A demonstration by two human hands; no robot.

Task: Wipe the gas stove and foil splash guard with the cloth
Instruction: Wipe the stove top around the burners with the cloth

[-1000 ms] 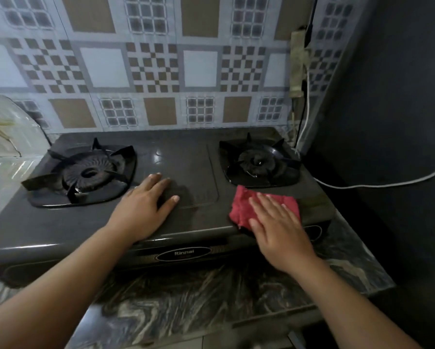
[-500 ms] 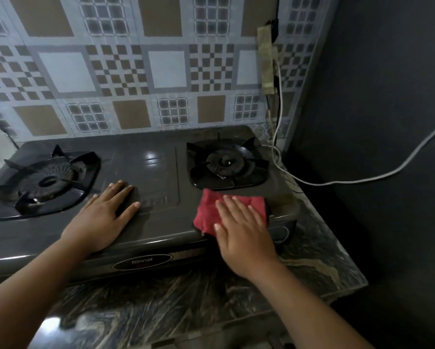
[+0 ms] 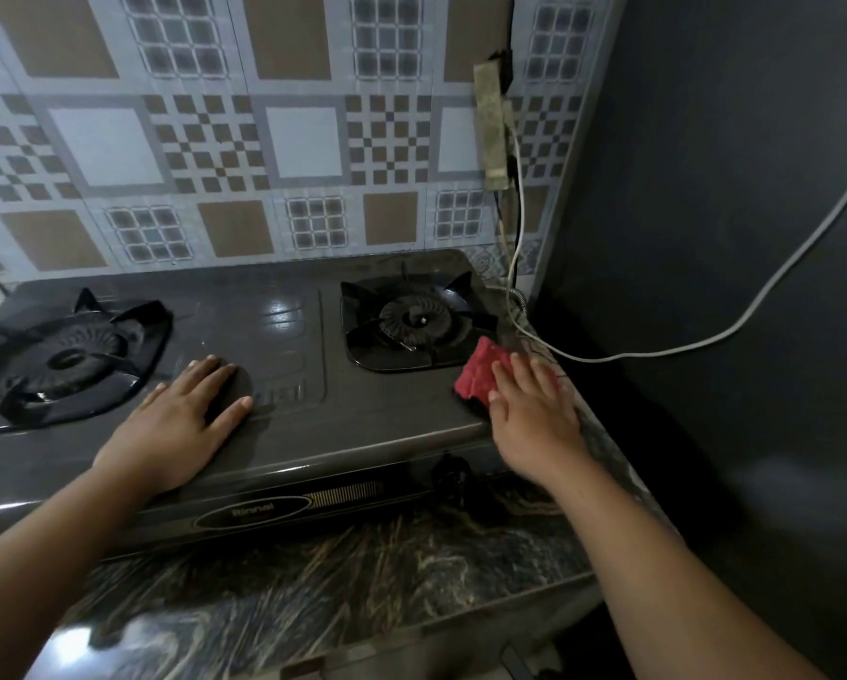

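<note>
Marble counter (image 3: 313, 581) bears gas stove (image 3: 284, 336); right hand (image 3: 534, 414) flat on cloth (image 3: 480, 370).

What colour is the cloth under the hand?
Red. The cloth shows best in the head view, under the right hand on the stove.

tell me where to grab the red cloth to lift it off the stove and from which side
Pinch the bunched corner of the red cloth that sticks out beside the right hand, coming from above and from the burner side. That raised fold is the only exposed part; the rest lies flat under the palm at the stove right edge.
</note>
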